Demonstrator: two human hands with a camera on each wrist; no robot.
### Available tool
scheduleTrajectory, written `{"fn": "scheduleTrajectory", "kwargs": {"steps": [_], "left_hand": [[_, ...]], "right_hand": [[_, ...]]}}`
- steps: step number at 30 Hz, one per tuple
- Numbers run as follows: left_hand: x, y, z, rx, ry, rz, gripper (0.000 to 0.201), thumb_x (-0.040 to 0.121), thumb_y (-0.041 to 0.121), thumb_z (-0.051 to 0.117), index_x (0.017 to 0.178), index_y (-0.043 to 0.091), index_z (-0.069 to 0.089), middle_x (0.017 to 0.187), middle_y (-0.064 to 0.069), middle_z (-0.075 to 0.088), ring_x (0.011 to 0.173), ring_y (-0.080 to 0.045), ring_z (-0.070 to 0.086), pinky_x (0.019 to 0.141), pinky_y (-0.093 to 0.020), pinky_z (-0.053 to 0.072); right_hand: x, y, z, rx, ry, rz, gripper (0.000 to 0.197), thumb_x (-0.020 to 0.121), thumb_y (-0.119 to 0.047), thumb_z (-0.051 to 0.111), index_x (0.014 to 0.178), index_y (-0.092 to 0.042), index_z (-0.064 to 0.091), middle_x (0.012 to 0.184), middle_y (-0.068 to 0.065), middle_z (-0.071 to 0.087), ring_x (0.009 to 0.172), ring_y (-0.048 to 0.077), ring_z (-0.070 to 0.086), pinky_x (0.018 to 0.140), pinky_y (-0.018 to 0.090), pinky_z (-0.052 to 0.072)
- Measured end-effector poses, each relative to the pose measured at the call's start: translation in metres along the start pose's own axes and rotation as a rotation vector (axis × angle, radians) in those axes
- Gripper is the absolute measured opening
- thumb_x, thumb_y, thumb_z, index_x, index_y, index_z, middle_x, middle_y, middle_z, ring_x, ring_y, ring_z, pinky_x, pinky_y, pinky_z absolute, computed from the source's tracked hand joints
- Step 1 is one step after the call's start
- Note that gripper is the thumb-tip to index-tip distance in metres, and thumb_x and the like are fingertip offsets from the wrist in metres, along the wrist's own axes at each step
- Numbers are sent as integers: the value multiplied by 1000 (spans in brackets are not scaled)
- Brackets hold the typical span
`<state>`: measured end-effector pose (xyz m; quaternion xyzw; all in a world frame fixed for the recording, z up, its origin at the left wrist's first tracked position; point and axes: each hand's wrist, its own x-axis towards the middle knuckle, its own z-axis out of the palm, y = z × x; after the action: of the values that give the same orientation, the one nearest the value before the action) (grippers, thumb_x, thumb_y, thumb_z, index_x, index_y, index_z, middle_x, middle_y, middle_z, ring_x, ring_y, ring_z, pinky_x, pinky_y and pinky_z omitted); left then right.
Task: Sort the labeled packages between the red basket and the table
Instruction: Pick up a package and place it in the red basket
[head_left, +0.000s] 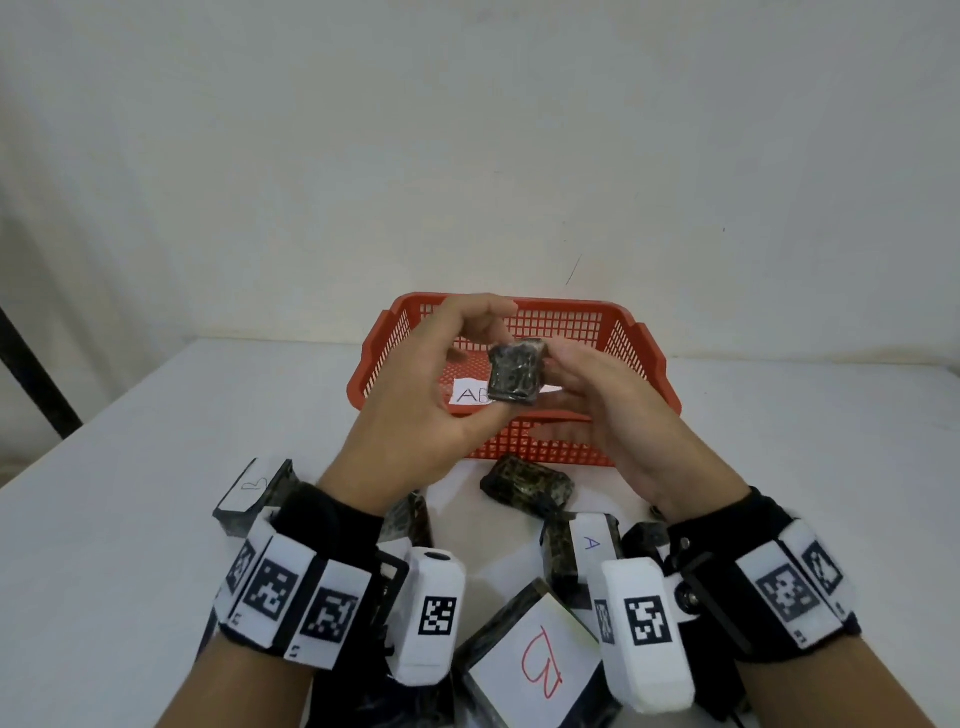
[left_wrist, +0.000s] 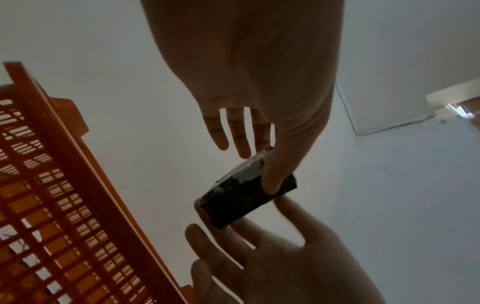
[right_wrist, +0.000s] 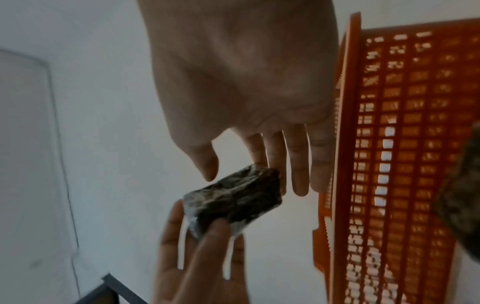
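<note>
**Item: small wrapped package, held over basket**

White table (head_left: 156, 441) against a plain pale wall; red basket (head_left: 644, 364) at its far side, paper slip reading "A…" (head_left: 470, 395) inside. Small dark package (head_left: 515, 375), film-wrapped, is held above the basket. Left hand (head_left: 431, 395) pinches it between thumb and fingertips; right hand (head_left: 608, 410) has straight fingers touching its right edge, seemingly steadying, though contact is partly hidden. No label shows on the facing side. Judged light, firm-cored, with slick, crinkly wrap; best taken across its short sides. Other packages, marked "A" (head_left: 592, 543) and "B" (head_left: 540, 660), lie on the table near the wrists.
</note>
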<state>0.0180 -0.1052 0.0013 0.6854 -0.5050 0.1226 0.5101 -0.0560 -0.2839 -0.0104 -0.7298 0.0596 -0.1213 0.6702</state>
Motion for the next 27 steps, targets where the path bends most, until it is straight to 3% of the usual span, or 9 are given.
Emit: {"fn": "scheduleTrajectory", "kwargs": {"steps": [3,6,11,15,18,20,23,27], "left_hand": [[-1,0,1,17,-7,9,58,80,14,77,130,20,50,106,8,61,105,-14,61,89,-19,46],[-1,3,2,8,-13,-4,61,81,16,77,135,20,47,107,8,61,104,-15,63,91,-22,49],[-1,9,-4,4,-6,10,67,79,12,83,135,19,48,108,8,63,104,-15,62,90,-17,45],[-1,6,-8,57,-73,10,58,79,31,76,132,26,53,119,14,62,118,-14,57,97,-25,44],[-3,-5,-8,117,-105,-24,50,82,39,68,128,22,59,124,13,62,121,-10,54,102,-33,44],[-2,-8,-7,121,-74,-7,42,86,32,68,125,18,63,121,10,65,117,-11,56,100,-35,46],[0,-9,-8,112,-77,26,36,86,17,67,121,17,65,117,3,66,114,-14,59,99,-39,48],[-2,-12,-13,98,-67,-74,46,81,14,67,124,31,64,111,4,52,111,-14,55,95,-32,51]], "right_hand": [[-3,-3,0,-70,-94,-35,51,87,-61,63,127,-30,66,123,-6,75,113,13,72,91,36,61],[-4,-2,4,-142,-103,-56,63,66,-67,73,121,-37,67,122,-11,73,113,10,70,94,36,60],[-4,0,13,-60,11,-156,51,72,-47,77,115,-21,75,108,-2,79,105,16,74,93,39,58],[-3,-3,16,-11,9,-173,55,68,-47,73,107,-8,76,100,5,80,93,13,74,88,35,57],[-3,-4,15,4,-22,-153,46,66,-51,69,95,-17,81,95,1,80,92,13,73,92,39,54],[-5,-3,14,15,-56,-114,39,66,-55,68,91,-28,83,98,-3,80,98,14,72,99,45,51],[-6,-2,11,40,-133,-42,34,78,-47,70,103,-28,81,113,-1,79,111,18,71,102,45,51],[-4,-5,5,9,-92,-44,48,86,-40,67,132,-26,67,122,-2,76,117,19,71,97,39,56]]}}
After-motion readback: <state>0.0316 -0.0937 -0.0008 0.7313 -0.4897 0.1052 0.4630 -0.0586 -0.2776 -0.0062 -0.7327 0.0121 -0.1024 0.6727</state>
